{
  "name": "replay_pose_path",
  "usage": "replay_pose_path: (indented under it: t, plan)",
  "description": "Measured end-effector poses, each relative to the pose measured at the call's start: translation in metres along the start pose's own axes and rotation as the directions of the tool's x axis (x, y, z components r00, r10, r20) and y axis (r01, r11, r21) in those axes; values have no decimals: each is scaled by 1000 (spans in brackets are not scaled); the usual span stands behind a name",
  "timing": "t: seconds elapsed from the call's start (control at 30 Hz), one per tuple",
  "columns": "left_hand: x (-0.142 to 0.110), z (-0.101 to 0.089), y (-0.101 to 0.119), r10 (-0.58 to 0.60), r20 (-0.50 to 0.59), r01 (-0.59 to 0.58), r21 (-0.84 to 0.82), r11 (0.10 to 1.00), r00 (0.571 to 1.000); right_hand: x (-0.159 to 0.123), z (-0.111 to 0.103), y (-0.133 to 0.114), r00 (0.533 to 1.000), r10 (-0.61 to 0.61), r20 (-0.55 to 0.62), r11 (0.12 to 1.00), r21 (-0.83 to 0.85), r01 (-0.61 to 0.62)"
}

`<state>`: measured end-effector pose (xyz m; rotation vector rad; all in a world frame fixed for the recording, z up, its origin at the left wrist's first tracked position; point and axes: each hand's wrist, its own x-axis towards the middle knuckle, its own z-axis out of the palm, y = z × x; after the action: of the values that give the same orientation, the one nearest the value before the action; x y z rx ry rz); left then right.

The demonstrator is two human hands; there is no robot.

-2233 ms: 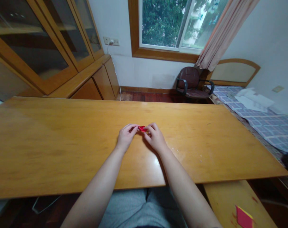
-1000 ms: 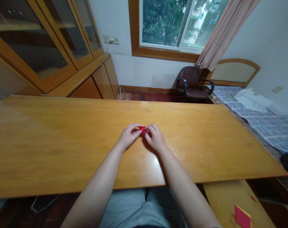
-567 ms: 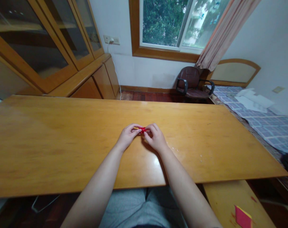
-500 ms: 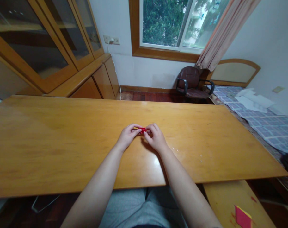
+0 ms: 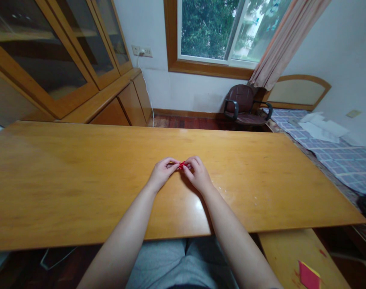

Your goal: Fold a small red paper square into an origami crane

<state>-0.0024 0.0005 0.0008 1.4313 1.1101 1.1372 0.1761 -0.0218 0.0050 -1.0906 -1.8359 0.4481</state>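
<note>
At the center of the frame, the left hand (image 5: 162, 172) and right hand (image 5: 197, 173) pinch a small, creased red piece (image 5: 182, 165) between thumbs and fingertips, above a glossy wood-grained table (image 5: 80, 176). A flat red piece with a yellow edge (image 5: 309, 275) lies on a lower wooden surface (image 5: 287, 249) at lower right. Glass-doored cabinets (image 5: 77, 52) fill the upper left; a brown armchair (image 5: 240, 98) stands below the pink curtain (image 5: 291, 36), upper right.
</note>
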Motion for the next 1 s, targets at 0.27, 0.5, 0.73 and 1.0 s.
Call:
replay_pose_path:
  t: [0.27, 0.5, 0.73, 1.0]
  plan:
    - [3, -1, -8, 0, -39, 2, 42, 999, 999, 0, 2, 6, 1000, 29, -4, 997, 70, -29]
    - [5, -3, -11, -5, -108, 17, 113, 993, 994, -1, 12, 21, 987, 160, -23, 986, 51, -159]
    - [3, 2, -7, 169, -48, -128, 467, 875, 984, 2, 7, 17, 988, 141, 62, 985, -106, -134]
    - [1, 1, -14, 322, 110, -304, 695, 652, 940, 3, 7, 18, 990, 129, 64, 976, -182, -116]
